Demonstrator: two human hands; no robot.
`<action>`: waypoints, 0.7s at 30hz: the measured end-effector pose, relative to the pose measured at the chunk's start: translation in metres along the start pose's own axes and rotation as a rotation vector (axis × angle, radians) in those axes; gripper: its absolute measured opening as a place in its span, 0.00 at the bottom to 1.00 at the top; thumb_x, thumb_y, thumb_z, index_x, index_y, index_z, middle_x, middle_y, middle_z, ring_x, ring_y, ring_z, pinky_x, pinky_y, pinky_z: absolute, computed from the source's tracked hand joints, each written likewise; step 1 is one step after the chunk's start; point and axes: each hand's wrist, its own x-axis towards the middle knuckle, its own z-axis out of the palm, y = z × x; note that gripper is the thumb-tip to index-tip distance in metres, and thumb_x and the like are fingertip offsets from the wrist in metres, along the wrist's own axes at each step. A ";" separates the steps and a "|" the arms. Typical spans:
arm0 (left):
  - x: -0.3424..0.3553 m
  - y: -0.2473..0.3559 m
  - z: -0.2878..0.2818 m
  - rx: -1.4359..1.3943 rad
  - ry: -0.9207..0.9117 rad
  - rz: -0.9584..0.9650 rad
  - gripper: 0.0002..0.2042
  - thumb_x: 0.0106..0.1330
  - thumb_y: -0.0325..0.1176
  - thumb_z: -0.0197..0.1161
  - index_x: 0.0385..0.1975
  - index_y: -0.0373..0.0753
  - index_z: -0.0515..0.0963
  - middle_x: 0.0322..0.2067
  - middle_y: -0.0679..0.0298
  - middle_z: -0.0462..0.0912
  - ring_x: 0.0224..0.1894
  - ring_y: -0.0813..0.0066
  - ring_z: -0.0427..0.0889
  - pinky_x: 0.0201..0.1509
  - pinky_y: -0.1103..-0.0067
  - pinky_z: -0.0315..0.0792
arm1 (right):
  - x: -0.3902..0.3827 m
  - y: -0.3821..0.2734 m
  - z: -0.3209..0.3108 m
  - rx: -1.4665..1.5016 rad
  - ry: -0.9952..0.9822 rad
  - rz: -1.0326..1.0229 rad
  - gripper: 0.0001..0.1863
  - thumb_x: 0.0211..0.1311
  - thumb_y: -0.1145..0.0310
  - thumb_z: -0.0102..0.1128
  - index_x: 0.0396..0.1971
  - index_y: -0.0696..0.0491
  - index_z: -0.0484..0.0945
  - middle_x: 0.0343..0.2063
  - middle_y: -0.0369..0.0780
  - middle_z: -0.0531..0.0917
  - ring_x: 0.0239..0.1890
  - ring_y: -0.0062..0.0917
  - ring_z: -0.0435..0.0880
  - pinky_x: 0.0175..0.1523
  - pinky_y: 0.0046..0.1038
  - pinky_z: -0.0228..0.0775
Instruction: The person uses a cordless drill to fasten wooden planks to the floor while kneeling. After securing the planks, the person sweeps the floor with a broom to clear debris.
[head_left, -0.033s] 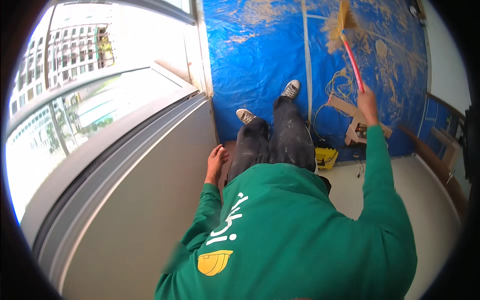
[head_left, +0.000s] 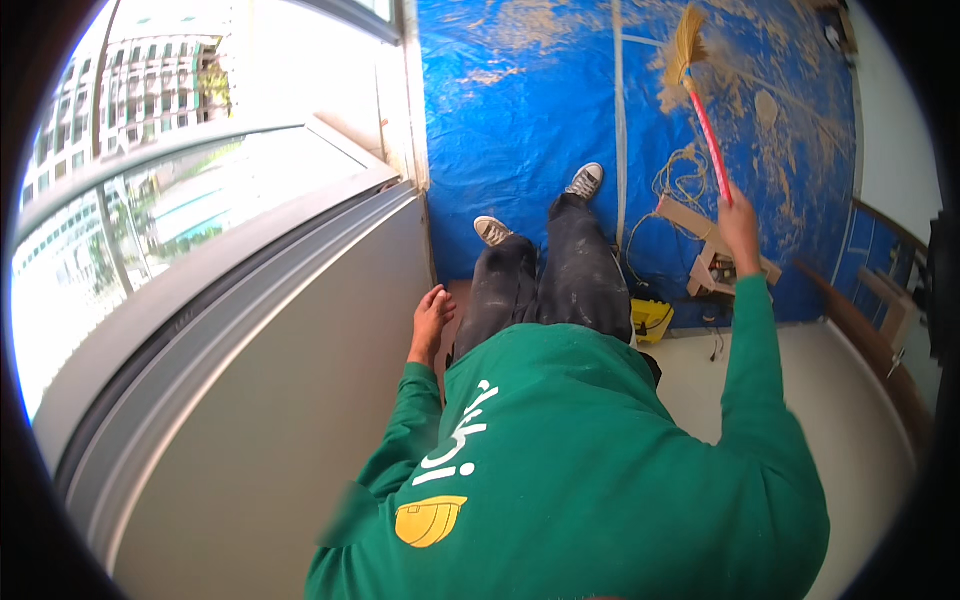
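Note:
My right hand (head_left: 738,232) is closed round the end of the red handle of a broom (head_left: 712,150). Its yellow straw head points away from me and touches the dusty blue tarp (head_left: 520,130) on the floor. A heap of tan dust (head_left: 672,98) lies by the bristles. At my left side, my left hand (head_left: 430,322) hangs beside the low wall under the window. Its fingers are loosely bent and apart, and I see nothing in them.
Pieces of wood (head_left: 712,265), a tangled pale cord (head_left: 682,175) and a yellow case (head_left: 652,318) lie to the right of my legs. The low wall (head_left: 270,400) with its window sill runs along my left. Brown boards (head_left: 850,345) stand at the far right.
The broom and my right hand have come slightly back toward me. My left hand stays almost in place.

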 end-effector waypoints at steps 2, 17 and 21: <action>0.008 -0.018 -0.022 -0.058 0.012 0.002 0.26 0.80 0.44 0.60 0.72 0.38 0.69 0.57 0.59 0.82 0.54 0.67 0.84 0.57 0.72 0.79 | -0.070 -0.038 -0.030 0.021 -0.086 -0.032 0.25 0.75 0.65 0.53 0.67 0.57 0.76 0.56 0.58 0.83 0.60 0.52 0.82 0.63 0.42 0.74; -0.078 -0.106 -0.034 -0.332 0.299 -0.220 0.29 0.80 0.46 0.60 0.75 0.41 0.65 0.60 0.59 0.78 0.55 0.64 0.83 0.58 0.69 0.79 | -0.108 -0.192 0.254 -0.105 -1.056 -0.308 0.16 0.59 0.69 0.57 0.44 0.48 0.89 0.45 0.53 0.89 0.52 0.51 0.86 0.58 0.48 0.77; -0.118 -0.092 0.022 -0.319 0.325 -0.238 0.28 0.79 0.44 0.61 0.74 0.39 0.66 0.60 0.58 0.79 0.55 0.64 0.84 0.58 0.70 0.79 | -0.045 -0.203 0.299 -0.378 -1.071 -0.252 0.17 0.60 0.64 0.67 0.45 0.57 0.89 0.50 0.54 0.88 0.56 0.46 0.88 0.61 0.44 0.81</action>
